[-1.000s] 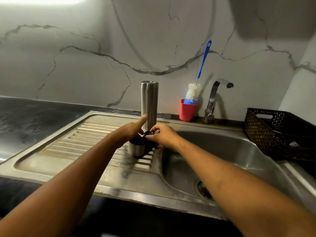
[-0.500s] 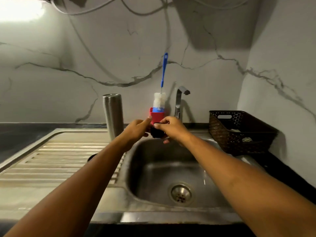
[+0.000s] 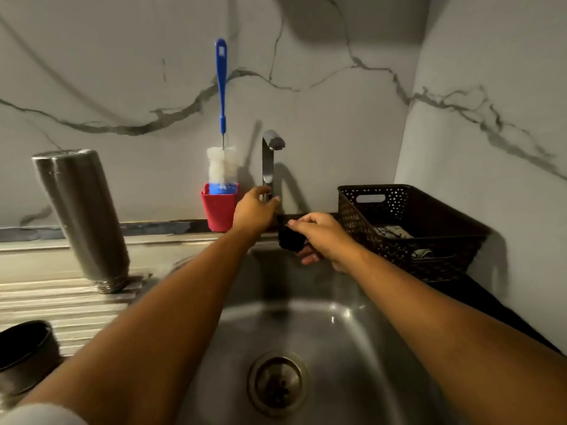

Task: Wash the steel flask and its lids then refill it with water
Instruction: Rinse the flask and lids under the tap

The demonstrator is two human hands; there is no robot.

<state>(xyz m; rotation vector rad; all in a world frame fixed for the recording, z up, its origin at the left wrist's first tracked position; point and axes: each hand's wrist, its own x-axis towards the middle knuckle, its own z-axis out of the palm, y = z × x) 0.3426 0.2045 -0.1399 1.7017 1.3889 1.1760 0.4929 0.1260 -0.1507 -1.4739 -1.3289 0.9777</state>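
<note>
So the person is leaning over the sink (image 3: pixel 352 332) with both arms stretched out in front. The left hand (image 3: pixel 253 211) is reaching to the back and wrapping around the lower part of the tap (image 3: pixel 268 161), with its fingers (image 3: pixel 260 191) curling round the stem. The spout is pointing out over the basin.

The right hand (image 3: pixel 326 237) is hovering just to the right of that, above the back of the basin, and it's pinching a small black lid (image 3: pixel 290 240). The thumb and first fingers are closing on it from the top while the other fingers are tucking in underneath. The lid is sitting close below and beside the spout, not touching it as far as I can tell.

The steel flask (image 3: pixel 81 216) is standing off to the left on the ribbed drainboard (image 3: pixel 61 302), upside down with its threaded mouth resting on the ribs, well apart from both hands. Nearer the front left corner, the steel cup lid (image 3: pixel 23 357) is sitting on the drainboard with its dark inside facing up.

A blue-handled bottle brush (image 3: pixel 221 87) is sticking up out of a red cup (image 3: pixel 219 210) just left of the tap, against the marble wall (image 3: pixel 337 118). A dark woven basket (image 3: pixel 429 210) is sitting on the worktop (image 3: pixel 497 305) at the right with a few bits inside that I can't make out. The drain (image 3: pixel 277 383) is showing at the bottom of the basin between the forearms.
</note>
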